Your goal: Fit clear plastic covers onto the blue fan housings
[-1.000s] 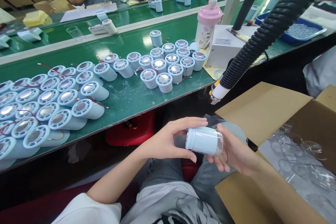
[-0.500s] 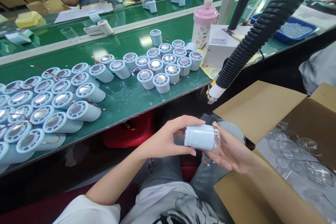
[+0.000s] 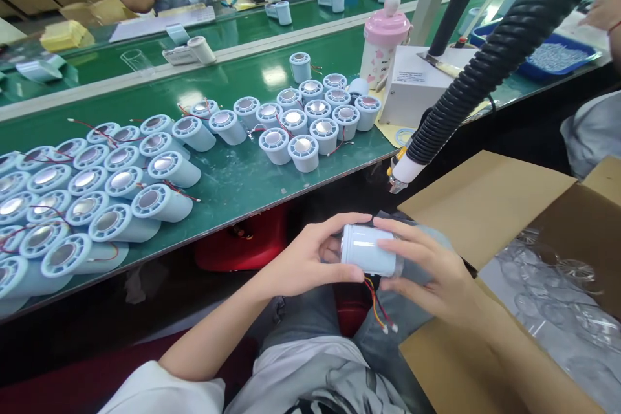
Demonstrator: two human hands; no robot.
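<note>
Blue cylinder (image 3: 367, 250): lying sideways over the lap, below the counter's near edge, gripped at both ends.
Wires (image 3: 377, 303): red, yellow and dark strands hanging from the cylinder's underside toward 5 o'clock, ending in pale tips.
Left hand (image 3: 310, 256): at 9 o'clock of the cylinder, fingers curled around its left end, thumb underneath.
Right hand (image 3: 427, 272): at 3 o'clock, fingers spread over the cylinder's top and right end.
Cardboard box (image 3: 485, 200): open, at 3 o'clock of the hands, clear plastic pieces inside.
Black hose (image 3: 490, 52): slanting down from 1 o'clock, nozzle just above the box flap.
Counter (image 3: 228, 174): green, at 12 o'clock, carrying many more blue cylinders (image 3: 303, 152) standing and lying in groups.
Pink bottle (image 3: 385, 39): upright at 1 o'clock, beside a white box (image 3: 417, 87).
</note>
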